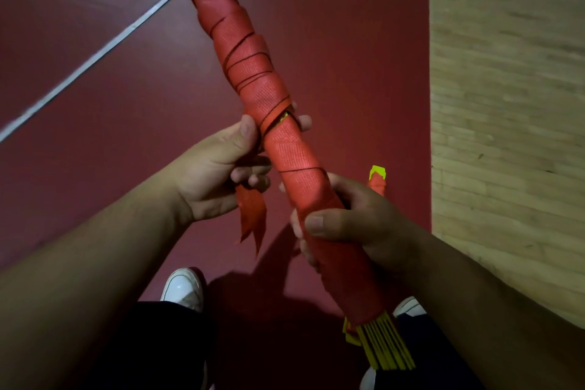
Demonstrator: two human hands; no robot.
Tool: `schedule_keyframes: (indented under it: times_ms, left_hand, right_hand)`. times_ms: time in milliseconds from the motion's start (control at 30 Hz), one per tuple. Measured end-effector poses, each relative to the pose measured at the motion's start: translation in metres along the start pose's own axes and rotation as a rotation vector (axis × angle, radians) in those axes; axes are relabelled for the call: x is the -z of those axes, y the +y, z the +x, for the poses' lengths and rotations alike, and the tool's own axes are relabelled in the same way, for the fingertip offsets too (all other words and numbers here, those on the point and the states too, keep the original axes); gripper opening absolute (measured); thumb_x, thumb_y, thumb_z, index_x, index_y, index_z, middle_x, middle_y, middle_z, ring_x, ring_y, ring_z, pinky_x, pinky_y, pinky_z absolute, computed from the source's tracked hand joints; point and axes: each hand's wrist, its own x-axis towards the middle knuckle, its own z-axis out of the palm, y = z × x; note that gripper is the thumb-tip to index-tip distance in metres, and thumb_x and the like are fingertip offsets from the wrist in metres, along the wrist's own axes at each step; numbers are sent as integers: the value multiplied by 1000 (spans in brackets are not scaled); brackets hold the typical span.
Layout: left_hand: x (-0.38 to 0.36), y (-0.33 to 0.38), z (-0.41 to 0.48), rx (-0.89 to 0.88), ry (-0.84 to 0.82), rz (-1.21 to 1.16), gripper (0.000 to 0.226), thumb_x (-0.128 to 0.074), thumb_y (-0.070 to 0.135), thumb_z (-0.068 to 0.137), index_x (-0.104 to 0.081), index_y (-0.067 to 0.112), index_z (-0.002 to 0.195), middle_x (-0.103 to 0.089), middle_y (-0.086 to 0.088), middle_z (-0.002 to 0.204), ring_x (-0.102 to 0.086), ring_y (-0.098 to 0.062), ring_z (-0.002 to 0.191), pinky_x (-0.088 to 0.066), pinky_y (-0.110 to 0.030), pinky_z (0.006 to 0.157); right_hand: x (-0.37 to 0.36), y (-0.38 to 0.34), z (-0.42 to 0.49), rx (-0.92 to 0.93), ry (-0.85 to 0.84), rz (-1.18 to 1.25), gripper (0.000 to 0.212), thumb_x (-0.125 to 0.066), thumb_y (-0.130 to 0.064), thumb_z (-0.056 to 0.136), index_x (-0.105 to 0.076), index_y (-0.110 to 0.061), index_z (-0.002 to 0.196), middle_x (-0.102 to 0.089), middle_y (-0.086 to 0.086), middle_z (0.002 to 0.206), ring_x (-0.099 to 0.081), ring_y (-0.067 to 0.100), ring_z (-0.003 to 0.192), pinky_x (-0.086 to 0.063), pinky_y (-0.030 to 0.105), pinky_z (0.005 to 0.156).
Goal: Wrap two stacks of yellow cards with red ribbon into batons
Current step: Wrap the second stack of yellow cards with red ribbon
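Observation:
A long baton (250, 73) of yellow cards wound in red ribbon slants from the top centre down to the lower right. Bare yellow card edges (387, 345) stick out of its near end. My right hand (351, 225) grips the baton's lower part, thumb across the front. My left hand (221, 168) holds the baton at mid-length, thumb and fingers round it, and pinches the loose ribbon end (251, 215), which hangs down below the hand. A sliver of yellow (284, 118) shows through a gap in the wrap. A second ribbon-wrapped baton (378, 180) lies on the floor behind my right hand.
I stand on a dark red floor (95, 73) crossed by white lines (95, 54). Pale wooden flooring (506, 104) runs along the right. My white shoes (183, 290) and dark trousers show at the bottom.

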Motion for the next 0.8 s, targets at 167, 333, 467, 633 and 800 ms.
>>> schedule_keyframes:
  times_ms: [167,333,467,633,800]
  left_hand:
    - [-2,4,1,-80,62,93,71,-87,61,55,-70,18,109,-66,-4,109,-34,3,40,-40,-11,49]
    - [-9,4,5,-98,441,237,30,-80,47,72,-66,21,75,-49,6,58,-34,-1,41,-31,-20,52]
    - [-17,-5,8,-44,627,313,37,-74,50,67,-58,20,80,-52,13,53,-42,-3,43,-34,-24,53]
    - [-10,-6,6,-27,593,383,42,-71,55,71,-54,18,81,-39,4,63,-33,-9,52,-34,-23,51]
    - [-3,-1,6,-91,441,365,31,-69,49,80,-66,24,97,-45,9,69,-34,-3,48,-37,-19,50]
  right_hand:
    - [1,-6,0,-83,-88,1,65,-71,-24,71,-50,1,127,-68,16,90,-65,30,69,-53,34,62]
    - [-2,2,10,-150,214,-334,37,-77,-41,71,-63,-25,101,-73,10,94,-70,26,80,-56,39,67]
    - [-10,9,10,-149,444,-760,46,-82,-55,66,-56,-36,98,-66,-12,84,-64,5,72,-49,24,63]
    - [-5,6,12,-93,493,-729,32,-81,-51,69,-62,-29,81,-64,-9,70,-61,9,62,-50,31,59]
    - [1,-1,9,6,394,-446,24,-78,-42,67,-69,-25,81,-67,2,71,-63,19,65,-56,46,66]
